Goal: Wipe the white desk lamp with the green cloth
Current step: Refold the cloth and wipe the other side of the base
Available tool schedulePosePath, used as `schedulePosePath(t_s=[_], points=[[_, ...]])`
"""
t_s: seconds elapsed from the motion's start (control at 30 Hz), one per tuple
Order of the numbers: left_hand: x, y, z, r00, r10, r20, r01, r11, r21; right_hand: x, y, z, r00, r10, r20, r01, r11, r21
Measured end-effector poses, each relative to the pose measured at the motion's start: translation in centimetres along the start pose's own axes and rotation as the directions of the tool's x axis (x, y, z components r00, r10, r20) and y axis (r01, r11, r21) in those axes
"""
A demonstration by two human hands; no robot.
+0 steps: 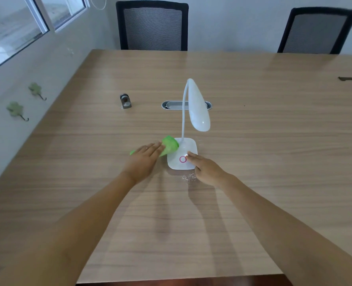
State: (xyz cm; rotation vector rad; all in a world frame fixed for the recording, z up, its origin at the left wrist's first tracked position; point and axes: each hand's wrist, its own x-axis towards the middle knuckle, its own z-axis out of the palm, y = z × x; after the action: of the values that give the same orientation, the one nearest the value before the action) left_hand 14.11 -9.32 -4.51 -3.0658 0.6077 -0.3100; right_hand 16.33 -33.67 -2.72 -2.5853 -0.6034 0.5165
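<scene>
While the left hand (145,161) lies flat with fingers extended on the green cloth (169,145), the cloth bunches just beyond its fingertips, touching the left edge of the white desk lamp (191,150) base. Spread loosely, the right hand (205,167) rests fingertips on the base's near right corner, gripping nothing.

One white desk lamp (191,124), one green cloth (169,145), two hands (left hand (144,159), right hand (207,169)), two chairs (152,25), two wall hooks (16,110), one small metal object (125,101), one table (274,141).
</scene>
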Motion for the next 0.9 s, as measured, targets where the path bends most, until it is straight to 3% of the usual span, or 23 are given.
schedulePosePath(t_s=[0.13,0.3,0.43,0.57,0.67,0.83,0.9], points=[[-0.6,1.3,1.2,0.994,0.034,0.101,-0.025,0.995,-0.092,0.0,0.1,0.1,1.000,0.005,0.004,-0.005,1.000,0.011],[-3.4,-0.1,0.4,0.988,0.151,0.044,-0.149,0.988,-0.043,-0.1,0.2,0.1,1.000,-0.011,0.002,0.011,1.000,0.017],[-1.6,-0.9,-0.6,0.998,-0.010,-0.060,0.010,1.000,-0.002,-0.2,0.2,0.2,1.000,-0.009,-0.001,0.009,1.000,0.024],[0.9,1.1,-0.3,0.999,-0.052,-0.018,0.052,0.999,0.012,0.0,0.3,0.3,1.000,-0.013,0.001,0.013,1.000,0.008],[0.5,1.8,0.6,0.996,0.022,0.086,-0.018,0.999,-0.046,0.1,0.4,0.2,1.000,-0.015,0.000,0.015,1.000,0.001],[-2.7,0.4,-0.1,0.946,0.309,0.095,-0.315,0.948,0.050,0.1,0.3,0.1,1.000,-0.012,-0.002,0.012,1.000,0.012],[-3.1,-0.4,-0.6,0.945,0.321,0.066,-0.326,0.943,0.069,0.2,0.4,0.0,1.000,-0.009,0.004,0.009,1.000,0.015]])
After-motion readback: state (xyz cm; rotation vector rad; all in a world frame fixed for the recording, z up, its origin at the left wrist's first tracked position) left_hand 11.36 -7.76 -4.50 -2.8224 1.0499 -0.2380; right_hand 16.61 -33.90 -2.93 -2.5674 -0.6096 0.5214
